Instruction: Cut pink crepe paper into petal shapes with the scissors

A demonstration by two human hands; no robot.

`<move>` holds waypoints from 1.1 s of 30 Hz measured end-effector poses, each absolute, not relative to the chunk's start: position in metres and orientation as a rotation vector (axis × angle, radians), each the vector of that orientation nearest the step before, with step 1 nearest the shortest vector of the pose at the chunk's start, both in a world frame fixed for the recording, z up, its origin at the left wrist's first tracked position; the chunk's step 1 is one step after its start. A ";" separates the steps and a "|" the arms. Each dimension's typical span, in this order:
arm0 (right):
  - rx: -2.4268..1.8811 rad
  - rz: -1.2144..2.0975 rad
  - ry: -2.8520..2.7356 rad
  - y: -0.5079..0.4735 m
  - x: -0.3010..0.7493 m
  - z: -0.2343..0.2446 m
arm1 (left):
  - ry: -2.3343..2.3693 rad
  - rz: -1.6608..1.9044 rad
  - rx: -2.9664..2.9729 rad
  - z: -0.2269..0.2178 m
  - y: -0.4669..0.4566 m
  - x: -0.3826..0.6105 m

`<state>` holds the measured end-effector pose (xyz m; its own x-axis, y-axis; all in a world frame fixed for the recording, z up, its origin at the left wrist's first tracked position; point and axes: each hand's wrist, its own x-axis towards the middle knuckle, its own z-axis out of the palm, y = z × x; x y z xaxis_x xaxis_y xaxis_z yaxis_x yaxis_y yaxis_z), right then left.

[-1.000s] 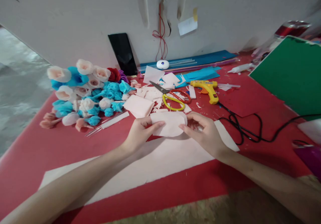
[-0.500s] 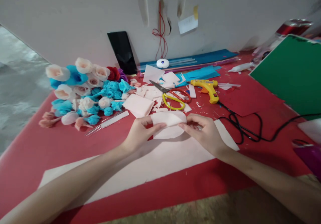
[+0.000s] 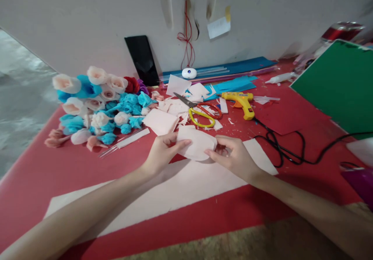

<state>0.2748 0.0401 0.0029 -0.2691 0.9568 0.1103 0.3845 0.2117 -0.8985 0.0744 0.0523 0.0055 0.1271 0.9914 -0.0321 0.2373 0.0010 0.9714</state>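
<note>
A pale pink paper petal piece [image 3: 196, 143] is held between both hands above the red table [image 3: 43, 170]. My left hand [image 3: 161, 155] pinches its left edge with thumb and fingers closed. At the piece's right edge my right hand [image 3: 236, 157] has its fingertips pinched on the paper. Under the hands lies a long pale pink paper strip [image 3: 163, 194]. Just beyond them rest yellow-and-red-handled scissors [image 3: 201, 114] and a stack of cut pink squares [image 3: 160, 122].
A pile of pink, white and blue paper flowers [image 3: 96, 104] sits at the left. A yellow glue gun [image 3: 240, 103] lies at centre right, its black cord [image 3: 285, 151] looping toward me. A green sheet [image 3: 340, 83] leans at the right. Blue paper [image 3: 230, 85] lies by the wall.
The pink piece has been turned and tilted slightly between my fingers, its top left corner lifted. My right hand has shifted a little to the left.
</note>
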 end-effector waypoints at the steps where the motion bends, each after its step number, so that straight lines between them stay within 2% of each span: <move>1: -1.254 1.028 -1.780 0.040 0.275 0.003 | 1.286 0.975 1.426 0.006 0.052 0.074; 33: -1.178 1.041 -1.842 0.038 0.280 -0.002 | 1.282 0.951 1.390 0.003 0.051 0.074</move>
